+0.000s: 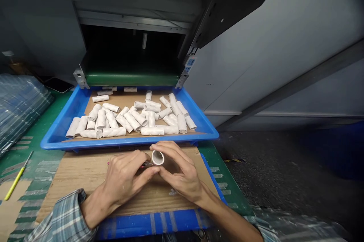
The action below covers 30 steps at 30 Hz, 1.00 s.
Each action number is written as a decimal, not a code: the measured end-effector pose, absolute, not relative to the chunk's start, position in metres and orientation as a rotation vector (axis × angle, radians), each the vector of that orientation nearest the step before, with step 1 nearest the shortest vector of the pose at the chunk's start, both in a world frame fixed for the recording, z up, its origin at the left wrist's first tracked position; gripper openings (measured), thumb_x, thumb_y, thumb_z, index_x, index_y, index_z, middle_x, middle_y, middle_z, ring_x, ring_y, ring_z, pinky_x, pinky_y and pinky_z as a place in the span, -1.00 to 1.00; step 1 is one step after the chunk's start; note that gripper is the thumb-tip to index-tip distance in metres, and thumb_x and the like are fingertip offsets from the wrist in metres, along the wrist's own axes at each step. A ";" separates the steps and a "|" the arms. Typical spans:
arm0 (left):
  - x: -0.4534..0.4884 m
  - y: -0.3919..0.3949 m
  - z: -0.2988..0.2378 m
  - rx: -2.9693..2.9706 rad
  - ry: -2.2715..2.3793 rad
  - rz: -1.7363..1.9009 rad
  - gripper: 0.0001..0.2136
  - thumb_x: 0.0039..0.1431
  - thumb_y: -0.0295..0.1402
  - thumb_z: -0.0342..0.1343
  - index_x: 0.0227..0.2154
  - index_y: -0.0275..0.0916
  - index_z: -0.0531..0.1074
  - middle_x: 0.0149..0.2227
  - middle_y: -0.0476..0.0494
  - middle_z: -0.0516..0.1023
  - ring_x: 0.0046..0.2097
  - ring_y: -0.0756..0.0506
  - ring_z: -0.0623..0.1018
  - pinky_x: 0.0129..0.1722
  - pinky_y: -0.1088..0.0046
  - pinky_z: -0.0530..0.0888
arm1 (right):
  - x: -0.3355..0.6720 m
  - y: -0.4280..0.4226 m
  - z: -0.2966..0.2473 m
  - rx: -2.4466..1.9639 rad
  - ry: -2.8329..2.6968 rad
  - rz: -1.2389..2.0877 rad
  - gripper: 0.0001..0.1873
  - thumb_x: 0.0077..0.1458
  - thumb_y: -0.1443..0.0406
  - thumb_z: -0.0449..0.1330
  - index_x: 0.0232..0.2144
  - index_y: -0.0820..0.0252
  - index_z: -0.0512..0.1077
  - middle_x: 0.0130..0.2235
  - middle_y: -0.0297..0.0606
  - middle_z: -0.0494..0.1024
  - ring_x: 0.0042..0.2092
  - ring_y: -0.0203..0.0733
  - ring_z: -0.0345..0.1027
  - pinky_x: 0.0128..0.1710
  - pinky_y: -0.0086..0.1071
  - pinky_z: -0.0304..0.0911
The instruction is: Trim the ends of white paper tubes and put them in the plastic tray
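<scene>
Right now the fingers of the right hand (179, 170) curve over a short, hollow white tube (157, 157), closed on it from above. The left hand (125, 175) pinches a small dark tool (147, 164), mostly hidden, just beside the tube's open end. The tube sits between the two hands, held above a cardboard sheet (182, 200) laid over a blue plastic tray (153, 225). Both wrists angle inward, the left one emerging from a plaid sleeve (62, 217).

Just past the fingertips, a second blue tray (127, 141) holds dozens of similar white perforated tubes (113, 132), lying in a loose jumble on a cardboard liner (119, 100), many touching. Beyond that tray, a green conveyor belt (132, 80) leads into a dark opening (127, 49). To the left, a yellow-handled knife (17, 177) lies on a green mat (48, 158), while on the right the mat gives way to a dark speckled floor (270, 158), leaving open room beside the hands.
</scene>
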<state>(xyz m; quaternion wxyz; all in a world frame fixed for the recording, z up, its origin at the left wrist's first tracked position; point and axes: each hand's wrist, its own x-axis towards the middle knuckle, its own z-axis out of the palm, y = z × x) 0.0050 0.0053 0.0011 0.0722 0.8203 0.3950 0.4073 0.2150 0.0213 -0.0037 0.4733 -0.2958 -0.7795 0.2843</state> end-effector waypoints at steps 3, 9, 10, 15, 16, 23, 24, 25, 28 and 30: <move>0.004 0.006 0.000 2.384 1.172 1.319 -0.77 0.51 -0.13 0.10 -0.12 -0.20 0.44 -0.35 -0.01 0.59 -0.40 -0.01 0.58 -0.39 0.52 0.45 | 0.212 0.021 -0.003 -0.750 -1.589 1.023 -0.52 0.33 0.33 0.37 0.23 -0.12 0.44 0.07 -0.25 0.63 0.09 -0.12 0.55 0.12 -0.26 0.45; 0.008 0.004 -0.003 2.274 1.002 1.396 -0.60 0.49 -0.18 0.13 0.24 -0.26 0.30 -0.12 -0.21 0.66 -0.41 0.03 0.58 -0.41 0.59 0.53 | 0.203 0.021 0.001 -0.696 -1.088 1.571 -0.62 0.29 0.05 0.41 0.07 -0.03 0.50 -0.03 -0.27 0.62 -0.12 -0.24 0.54 -0.07 -0.42 0.47; 0.009 0.003 -0.003 2.257 0.972 1.425 -0.68 0.50 -0.24 0.11 0.20 -0.23 0.34 -0.13 -0.20 0.66 -0.40 0.03 0.57 -0.42 0.59 0.52 | 0.202 0.020 -0.001 -0.699 -1.074 1.637 -0.62 0.31 0.02 0.38 0.07 -0.01 0.50 -0.06 -0.27 0.62 -0.14 -0.25 0.53 -0.10 -0.43 0.46; 0.008 0.001 0.007 2.211 0.989 1.601 -0.82 0.49 -0.22 0.14 0.00 -0.19 0.43 -0.34 -0.10 0.64 -0.41 -0.02 0.58 -0.45 0.56 0.49 | 0.202 0.017 -0.007 -0.806 -1.328 1.748 -0.59 0.44 -0.07 0.18 0.01 0.08 0.55 -0.11 -0.25 0.61 -0.06 -0.18 0.48 -0.01 -0.37 0.39; 0.008 0.001 0.009 2.216 0.984 1.627 -0.81 0.49 -0.21 0.14 -0.01 -0.19 0.43 -0.38 -0.09 0.63 -0.44 -0.01 0.56 -0.46 0.56 0.47 | 0.202 0.016 -0.007 -0.815 -1.377 1.742 -0.58 0.44 -0.07 0.16 0.01 0.07 0.56 -0.09 -0.25 0.62 -0.04 -0.16 0.48 0.02 -0.35 0.38; 0.009 -0.002 0.014 2.226 0.960 1.658 -0.82 0.47 -0.23 0.17 -0.04 -0.23 0.47 -0.34 -0.16 0.66 -0.53 0.02 0.36 -0.53 0.51 0.39 | 0.204 0.017 0.006 -0.875 -1.476 1.684 -0.58 0.43 -0.08 0.17 0.05 0.05 0.56 -0.01 -0.23 0.64 0.02 -0.11 0.51 0.07 -0.30 0.41; 0.008 -0.003 0.014 2.227 0.955 1.660 -0.82 0.47 -0.24 0.17 -0.03 -0.23 0.47 -0.34 -0.16 0.65 -0.53 0.02 0.35 -0.54 0.50 0.38 | 0.204 0.017 0.008 -0.885 -1.475 1.677 -0.58 0.42 -0.08 0.18 0.05 0.05 0.56 0.00 -0.23 0.65 0.03 -0.10 0.52 0.08 -0.30 0.41; 0.008 -0.004 0.015 2.230 0.950 1.656 -0.82 0.47 -0.25 0.17 -0.03 -0.24 0.47 -0.36 -0.15 0.65 -0.53 0.02 0.35 -0.54 0.50 0.38 | 0.203 0.017 0.009 -0.896 -1.470 1.673 -0.58 0.42 -0.08 0.18 0.05 0.05 0.56 0.01 -0.22 0.65 0.03 -0.10 0.52 0.09 -0.30 0.42; 0.005 -0.004 0.012 2.218 0.903 1.662 -0.81 0.45 -0.28 0.19 0.00 -0.25 0.47 -0.36 -0.15 0.63 -0.52 0.01 0.40 -0.54 0.49 0.39 | 0.202 0.019 0.009 -0.923 -1.439 1.672 -0.57 0.40 -0.08 0.20 0.04 0.07 0.56 0.02 -0.19 0.65 0.03 -0.07 0.55 0.07 -0.27 0.46; 0.003 0.002 0.007 2.190 0.871 1.679 -0.80 0.43 -0.29 0.22 0.01 -0.25 0.49 -0.31 -0.18 0.63 -0.43 -0.02 0.51 -0.48 0.50 0.48 | 0.202 0.020 0.006 -0.951 -1.436 1.655 -0.55 0.39 -0.10 0.20 0.03 0.06 0.57 0.01 -0.18 0.66 0.00 -0.03 0.57 0.04 -0.23 0.50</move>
